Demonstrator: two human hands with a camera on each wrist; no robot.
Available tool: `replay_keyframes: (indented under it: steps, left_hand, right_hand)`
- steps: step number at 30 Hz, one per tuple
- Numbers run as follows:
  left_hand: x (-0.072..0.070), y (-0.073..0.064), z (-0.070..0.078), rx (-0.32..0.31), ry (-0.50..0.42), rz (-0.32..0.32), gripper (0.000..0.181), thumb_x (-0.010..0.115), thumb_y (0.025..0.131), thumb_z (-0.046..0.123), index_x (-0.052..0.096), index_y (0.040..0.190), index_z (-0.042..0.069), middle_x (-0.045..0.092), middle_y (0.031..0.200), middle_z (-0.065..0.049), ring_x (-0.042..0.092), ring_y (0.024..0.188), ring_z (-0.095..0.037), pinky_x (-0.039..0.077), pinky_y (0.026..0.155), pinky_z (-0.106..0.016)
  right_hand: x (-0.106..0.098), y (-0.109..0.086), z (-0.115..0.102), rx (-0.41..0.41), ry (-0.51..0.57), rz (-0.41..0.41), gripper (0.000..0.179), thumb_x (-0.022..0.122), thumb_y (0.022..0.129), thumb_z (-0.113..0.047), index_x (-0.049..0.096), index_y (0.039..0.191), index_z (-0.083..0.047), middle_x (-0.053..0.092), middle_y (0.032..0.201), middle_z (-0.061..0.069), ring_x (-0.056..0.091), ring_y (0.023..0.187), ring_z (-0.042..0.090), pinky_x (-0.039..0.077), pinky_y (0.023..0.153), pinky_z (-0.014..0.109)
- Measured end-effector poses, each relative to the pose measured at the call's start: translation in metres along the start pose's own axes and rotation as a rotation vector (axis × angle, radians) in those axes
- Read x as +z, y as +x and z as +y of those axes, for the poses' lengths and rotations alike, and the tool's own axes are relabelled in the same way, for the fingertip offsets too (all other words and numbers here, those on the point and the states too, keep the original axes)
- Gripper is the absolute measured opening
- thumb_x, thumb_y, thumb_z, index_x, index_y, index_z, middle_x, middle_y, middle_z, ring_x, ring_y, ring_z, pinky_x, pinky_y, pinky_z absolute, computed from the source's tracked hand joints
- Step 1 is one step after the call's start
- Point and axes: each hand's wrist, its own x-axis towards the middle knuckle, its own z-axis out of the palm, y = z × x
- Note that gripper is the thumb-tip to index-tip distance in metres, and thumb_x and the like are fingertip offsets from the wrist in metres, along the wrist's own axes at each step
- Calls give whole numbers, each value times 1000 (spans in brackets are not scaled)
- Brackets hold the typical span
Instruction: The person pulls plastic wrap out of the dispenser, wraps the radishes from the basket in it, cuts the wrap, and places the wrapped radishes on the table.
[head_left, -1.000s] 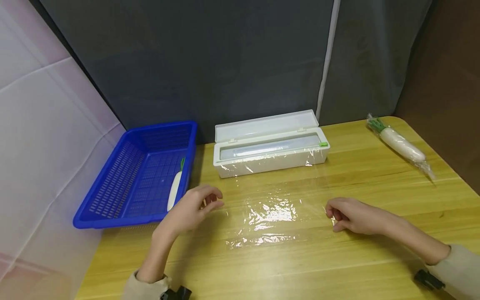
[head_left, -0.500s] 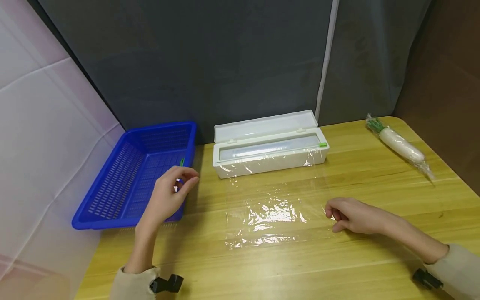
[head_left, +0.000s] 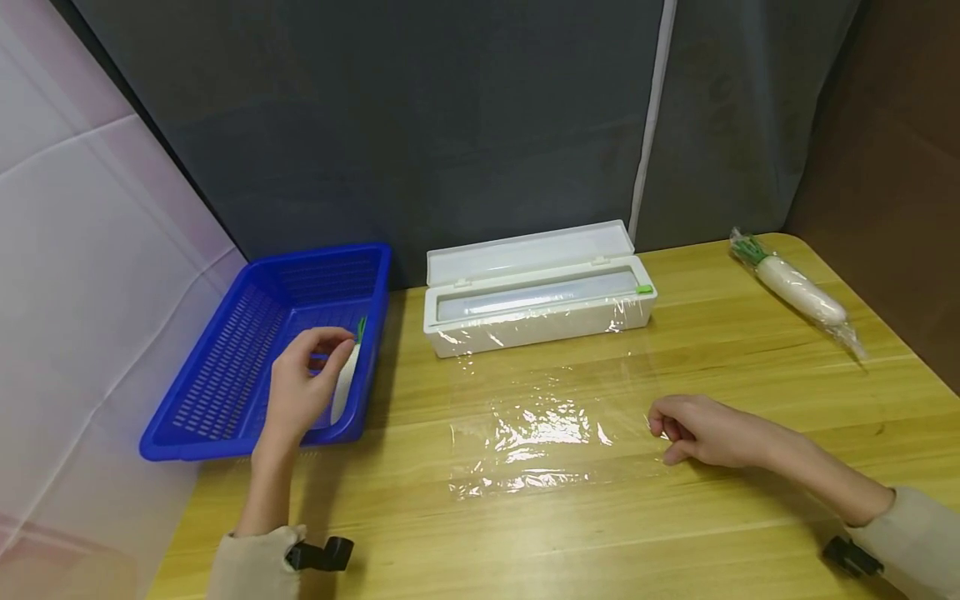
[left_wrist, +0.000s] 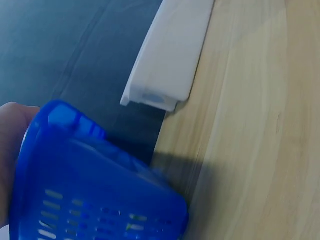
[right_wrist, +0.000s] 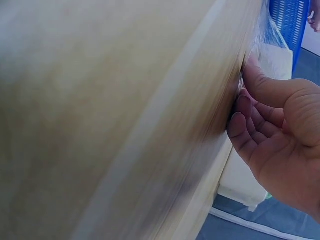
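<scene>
My left hand (head_left: 296, 383) is over the right side of the blue plastic basket (head_left: 258, 442), thumb and fingers curved and apart. Beside its fingertips, inside the basket, lies a white radish with green leaves (head_left: 345, 383); no grip on it shows. A sheet of clear cling film (head_left: 543, 425) is spread on the table, running out from the white cling film dispenser (head_left: 536, 329), whose lid stands up. At the film's right edge rests my right hand (head_left: 712, 433), fingers loosely curled. In the right wrist view, its thumb and fingers touch the tabletop, apart from one another.
A radish wrapped in film (head_left: 802, 287) lies at the table's back right. A small green slider (head_left: 644, 289) sits at the dispenser's right end. Dark sheeting (head_left: 450, 125) hangs behind the wooden table (head_left: 540, 550), and a pale sheet (head_left: 90, 275) on the left.
My left hand has moved left from the film's left edge, across the basket's rim, to beside the radish inside. My right hand has stayed where it was.
</scene>
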Motion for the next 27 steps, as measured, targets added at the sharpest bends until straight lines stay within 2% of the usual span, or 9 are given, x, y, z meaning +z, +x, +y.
replay_keyframes:
  steps: [8, 12, 15, 18, 21, 27]
  left_hand:
    - [-7, 6, -10, -51, 36, 49, 14, 68, 97, 9, 71, 106, -1, 67, 100, -13, 55, 87, 3, 44, 71, -10]
    - [-11, 9, -14, -105, 92, 25, 18, 66, 98, 12, 69, 109, -3, 65, 103, -16, 56, 89, -6, 42, 72, -13]
    - [-15, 10, -18, -142, 118, -27, 22, 64, 99, 12, 66, 113, -5, 65, 107, -21, 59, 94, -21, 44, 77, -23]
    - [-18, 11, -23, -165, 123, -97, 27, 61, 100, 13, 62, 117, -8, 63, 110, -27, 60, 100, -37, 48, 86, -40]
    - [-21, 13, -28, -193, 121, -173, 34, 59, 102, 16, 58, 123, -11, 61, 114, -32, 57, 105, -46, 46, 90, -55]
    - [-23, 20, -34, -290, 139, -342, 46, 57, 104, 23, 49, 131, -13, 56, 122, -38, 55, 112, -53, 46, 92, -61]
  right_hand:
    - [0, 0, 1, 4, 0, -4, 27, 80, 86, -18, 54, 93, -15, 46, 76, -12, 45, 69, 0, 44, 60, 21]
    - [1, 0, 1, 19, -2, -8, 27, 81, 86, -17, 54, 93, -16, 46, 76, -13, 45, 69, 0, 44, 61, 21]
    - [1, 0, 1, 12, 2, -5, 27, 81, 86, -18, 55, 94, -15, 46, 77, -12, 45, 70, 0, 44, 61, 22]
    - [1, 1, 2, 4, 5, -2, 27, 80, 86, -19, 55, 94, -15, 46, 77, -12, 45, 71, 0, 43, 61, 22]
    - [1, 1, 2, 3, 4, -2, 27, 80, 87, -21, 55, 95, -15, 46, 78, -12, 45, 71, 0, 43, 61, 22]
    - [1, 1, 2, -3, 4, 0, 27, 80, 87, -20, 55, 94, -15, 46, 77, -12, 45, 70, 0, 43, 61, 21]
